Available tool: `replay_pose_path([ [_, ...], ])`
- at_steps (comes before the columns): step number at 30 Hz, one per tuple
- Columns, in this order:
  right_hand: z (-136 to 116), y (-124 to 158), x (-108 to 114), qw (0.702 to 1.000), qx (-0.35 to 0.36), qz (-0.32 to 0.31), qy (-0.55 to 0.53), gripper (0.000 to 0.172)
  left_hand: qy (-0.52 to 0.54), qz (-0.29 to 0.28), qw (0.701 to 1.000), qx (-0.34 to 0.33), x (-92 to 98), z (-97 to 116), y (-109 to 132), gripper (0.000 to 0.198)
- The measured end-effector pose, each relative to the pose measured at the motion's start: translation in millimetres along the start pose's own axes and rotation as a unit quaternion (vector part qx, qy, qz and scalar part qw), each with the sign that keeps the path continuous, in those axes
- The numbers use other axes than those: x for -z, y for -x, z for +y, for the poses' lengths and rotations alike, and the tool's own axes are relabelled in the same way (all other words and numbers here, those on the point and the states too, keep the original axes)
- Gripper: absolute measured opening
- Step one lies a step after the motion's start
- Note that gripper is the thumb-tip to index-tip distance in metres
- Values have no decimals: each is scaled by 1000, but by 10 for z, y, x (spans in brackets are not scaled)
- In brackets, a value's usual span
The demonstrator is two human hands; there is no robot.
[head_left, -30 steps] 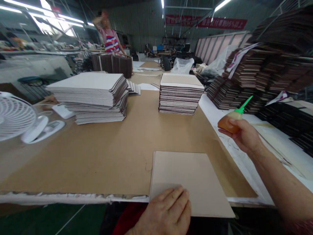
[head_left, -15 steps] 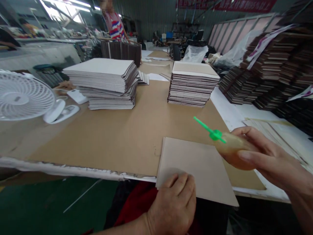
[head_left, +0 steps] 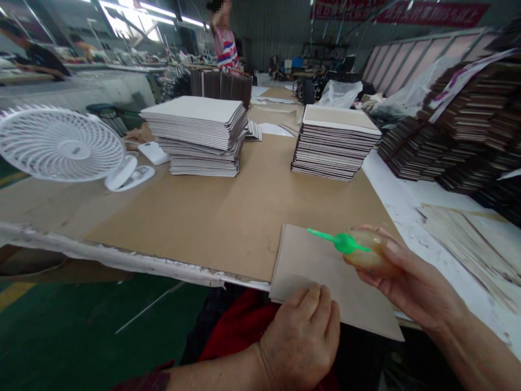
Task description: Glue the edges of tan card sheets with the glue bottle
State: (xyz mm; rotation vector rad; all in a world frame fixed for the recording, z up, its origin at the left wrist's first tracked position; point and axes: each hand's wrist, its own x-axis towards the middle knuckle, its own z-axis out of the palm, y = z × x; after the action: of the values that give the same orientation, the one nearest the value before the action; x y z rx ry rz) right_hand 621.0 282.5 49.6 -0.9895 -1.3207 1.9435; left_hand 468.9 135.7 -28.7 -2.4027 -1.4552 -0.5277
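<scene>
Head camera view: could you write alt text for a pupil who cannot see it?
A right hand holds a translucent amber squeeze bottle with a green nozzle above flat beige boards, where the left hand rests. Beyond, a pale stack of sheets and a dark-striped stack stand on a brown-covered table, a round white fan at left.

- Board (head_left: pixel 315 266): matt, smooth card.
- Squeeze bottle (head_left: pixel 372 254), over the board: translucent, glossy plastic (cloudy amber, though), its nozzle (head_left: pixel 344 243) opaque green plastic.
- Brown sheet (head_left: pixel 228 212), under the board: matt paper, faintly marked.
- White-topped stack (head_left: pixel 199 136), beyond the board, leftward: matt card.
- Fan (head_left: pixel 73 151), farther left of the board: smooth white plastic.
- Bag (head_left: pixel 341 93), far beyond the board: crinkled, shiny film.
</scene>
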Motion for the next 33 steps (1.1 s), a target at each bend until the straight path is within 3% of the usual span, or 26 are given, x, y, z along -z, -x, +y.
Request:
replay_pose_path([
  [5,32,21,-48,980,50,-61,185,57,-15,7,1000,3,-7,1,-26,35],
  [11,-52,133,-182,887,99,-46,448,44,-9,17,1000,6,-15,36,-29,33],
  [16,-74,170,-245,828,180,-56,529,39,5,26,999,24,-42,67,-24,34],
  [20,-63,146,-289,797,246,-70,546,34,-7,24,1000,16,-47,54,-18,36],
  [23,-59,130,-304,792,273,-73,542,32,-19,26,999,7,-39,41,-10,36],
  [33,-85,149,-352,811,262,-78,517,25,-2,32,999,19,-60,60,-10,32],
])
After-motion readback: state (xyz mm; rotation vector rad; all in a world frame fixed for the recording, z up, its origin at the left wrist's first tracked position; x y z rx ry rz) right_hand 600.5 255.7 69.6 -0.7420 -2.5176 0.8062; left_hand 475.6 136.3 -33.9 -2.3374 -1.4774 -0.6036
